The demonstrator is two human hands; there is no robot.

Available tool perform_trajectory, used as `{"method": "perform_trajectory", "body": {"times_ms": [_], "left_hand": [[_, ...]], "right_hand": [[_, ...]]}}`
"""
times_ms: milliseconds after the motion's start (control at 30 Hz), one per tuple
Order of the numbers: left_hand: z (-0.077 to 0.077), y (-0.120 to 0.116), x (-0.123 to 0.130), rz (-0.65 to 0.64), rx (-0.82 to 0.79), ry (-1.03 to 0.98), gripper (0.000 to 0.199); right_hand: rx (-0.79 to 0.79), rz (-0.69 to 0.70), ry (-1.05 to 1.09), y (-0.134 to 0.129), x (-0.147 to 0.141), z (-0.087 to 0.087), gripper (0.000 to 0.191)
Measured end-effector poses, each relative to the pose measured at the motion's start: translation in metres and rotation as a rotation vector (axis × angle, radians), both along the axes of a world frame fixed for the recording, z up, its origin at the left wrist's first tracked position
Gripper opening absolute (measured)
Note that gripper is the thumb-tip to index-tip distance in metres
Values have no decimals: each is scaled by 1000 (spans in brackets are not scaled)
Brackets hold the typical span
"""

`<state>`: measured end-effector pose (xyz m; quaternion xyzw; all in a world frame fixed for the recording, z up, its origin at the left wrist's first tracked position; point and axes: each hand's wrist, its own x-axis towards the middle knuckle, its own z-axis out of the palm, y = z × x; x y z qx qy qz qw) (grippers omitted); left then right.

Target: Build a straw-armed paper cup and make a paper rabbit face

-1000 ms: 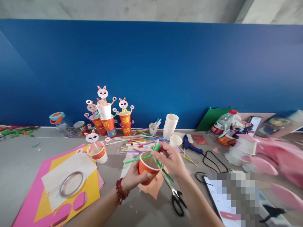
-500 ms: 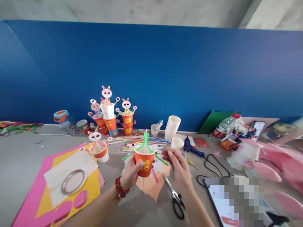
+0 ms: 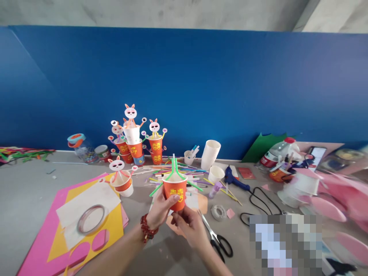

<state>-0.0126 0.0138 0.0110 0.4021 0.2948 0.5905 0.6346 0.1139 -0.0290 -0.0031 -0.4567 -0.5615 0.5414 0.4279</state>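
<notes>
My left hand [image 3: 161,206] grips a red paper cup [image 3: 174,190] with gold characters, upright above the table. Green straws [image 3: 174,166] stand up from inside the cup, and green straw ends stick out at either side. Under the cup's base, my right hand [image 3: 188,222] has its fingers curled in a pinch. What lies between those fingers, if anything, is hidden. Peach-coloured paper [image 3: 202,203] lies beneath the hands. Black-handled scissors [image 3: 215,237] rest just right of my right hand.
Rabbit-faced cup figures [image 3: 156,147] stand at the back left; another [image 3: 122,182] stands nearer. A tape roll [image 3: 91,219] lies on coloured paper at left. Loose straws [image 3: 198,175], white cups [image 3: 211,155], a glue stick [image 3: 215,190] and a corded blue glue gun [image 3: 237,182] lie beyond.
My right hand has moved left from beside the cup to under its base, uncovering the glue stick and a small tape roll. A pink straw below the cup is now out of sight.
</notes>
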Motion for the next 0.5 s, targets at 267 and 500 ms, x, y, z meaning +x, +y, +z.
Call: {"method": "perform_trajectory", "body": {"times_ms": [267, 500], "left_hand": [[4, -2, -1, -52, -22, -38, 45], [6, -4, -4, -127, 1, -33, 43]], "right_hand": [[21, 22, -14, 0, 7, -10, 33], [2, 26, -59, -4, 8, -15, 35]]}}
